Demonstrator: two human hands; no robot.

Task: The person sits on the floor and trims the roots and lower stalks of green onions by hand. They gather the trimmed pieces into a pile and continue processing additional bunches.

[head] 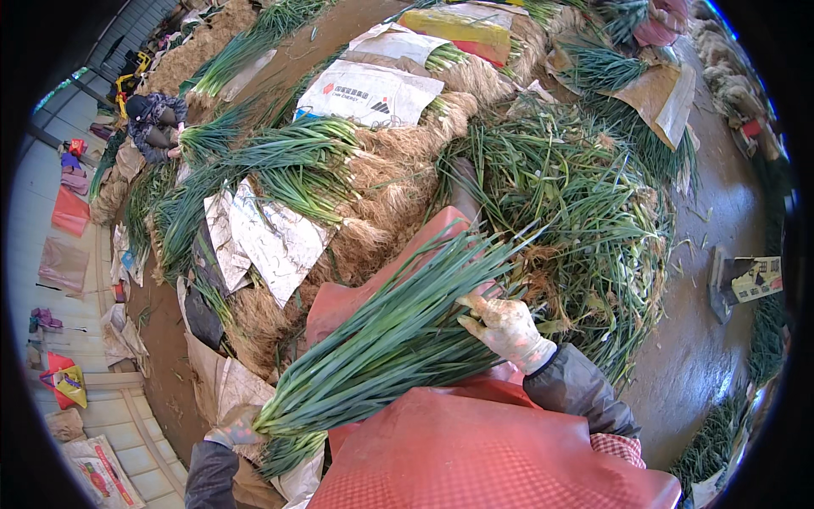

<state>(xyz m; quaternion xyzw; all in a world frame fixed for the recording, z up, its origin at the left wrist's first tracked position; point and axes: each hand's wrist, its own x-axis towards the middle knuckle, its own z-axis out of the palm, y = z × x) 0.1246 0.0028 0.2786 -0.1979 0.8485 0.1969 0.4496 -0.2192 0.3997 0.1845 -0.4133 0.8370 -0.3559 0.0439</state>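
Note:
A thick bunch of green onions (388, 324) lies slantwise over the red apron (445, 439) on my lap, its leaves pointing to the upper right. My left hand (235, 429), in a pale glove, is closed around the stalk end of the bunch. My right hand (505, 327), in a soiled white glove, is at the leafy end with thumb and fingers apart; whether it grips any leaves is unclear. Below the stalks, by my left hand, more green onions (292, 452) rest on a whitish sack (305, 480).
A heap of loose green leaves (572, 235) lies right of centre. Bundled onions with tan roots (394, 184) and white sacks (375, 92) stand ahead. A co-worker (152, 127) crouches at upper left, another person (661, 22) is at upper right. Wet floor (718, 210) runs along the right.

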